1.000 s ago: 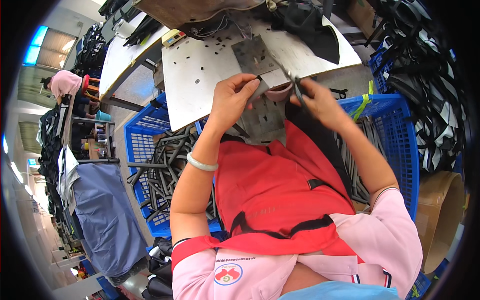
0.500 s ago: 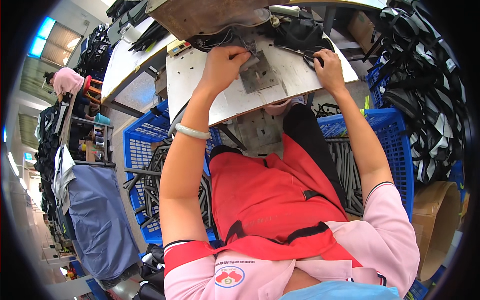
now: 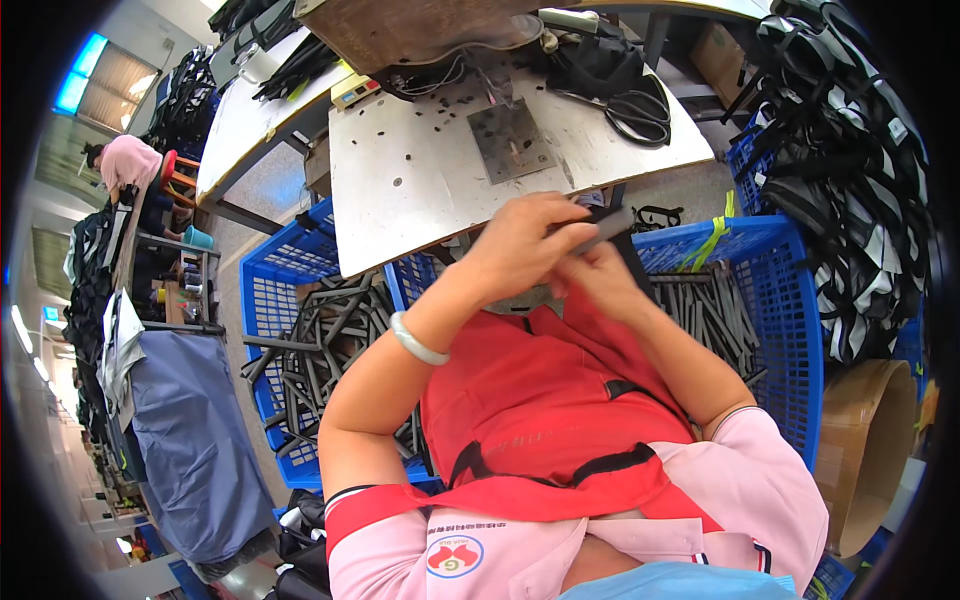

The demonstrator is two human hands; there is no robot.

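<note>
Just past the table's near edge, over my lap, my two hands meet. A dark grey tube-like piece (image 3: 606, 229), slightly blurred, sticks out between them toward the upper right. My left hand (image 3: 530, 243) has its fingers closed round the piece. Below and to the right, my right hand (image 3: 603, 281) is also closed at it, its fingertips partly hidden. Black-handled scissors (image 3: 638, 118) lie on the table's right side, with no hand on them. A metal plate (image 3: 510, 142) is set in the white tabletop (image 3: 375, 205) beneath the machine (image 3: 420, 35).
Blue baskets of grey tubes stand on both sides of my legs: a left basket (image 3: 262, 375) and a right basket (image 3: 790, 300). Small black bits dot the tabletop. Black straps (image 3: 840, 190) hang at the far right above a cardboard drum (image 3: 868, 450). Another person (image 3: 130, 162) sits far left.
My left hand has come back from the machine with the grey piece. My right hand has let go of the scissors and moved in beside the left over my lap.
</note>
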